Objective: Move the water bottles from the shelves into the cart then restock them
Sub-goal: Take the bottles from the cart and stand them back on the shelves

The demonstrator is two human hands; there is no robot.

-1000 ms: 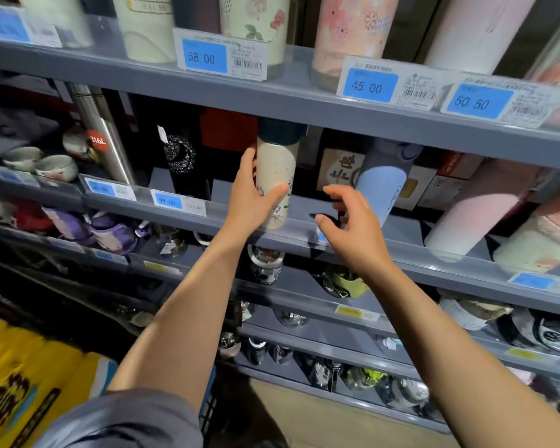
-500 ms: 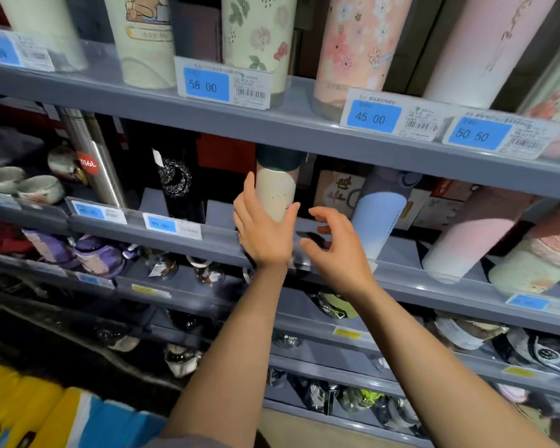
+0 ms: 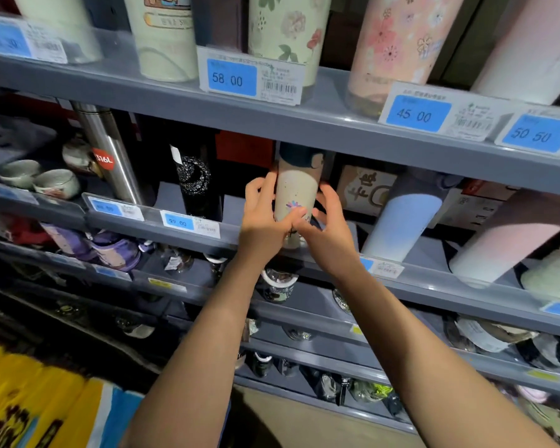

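A cream water bottle [image 3: 296, 189] with a dark lid and a small flower print stands upright on the second grey shelf [image 3: 434, 282]. My left hand [image 3: 262, 221] wraps its left side. From the right, my right hand [image 3: 327, 234] closes on its lower part, so both hands grip it. A light blue bottle [image 3: 404, 221] leans just to the right on the same shelf. A black sparkly bottle [image 3: 196, 185] and a steel flask [image 3: 110, 156] stand to the left.
The top shelf [image 3: 320, 118] carries tall floral bottles behind blue price tags [image 3: 232, 79]. Pale pink bottles [image 3: 505, 240] lie at the right. Lower shelves hold wrapped cups. A yellow and blue package [image 3: 46, 412] sits at the bottom left.
My right hand has moved left from the shelf edge onto the cream bottle. My left hand has stayed on the bottle. The view has drawn closer to the shelf.
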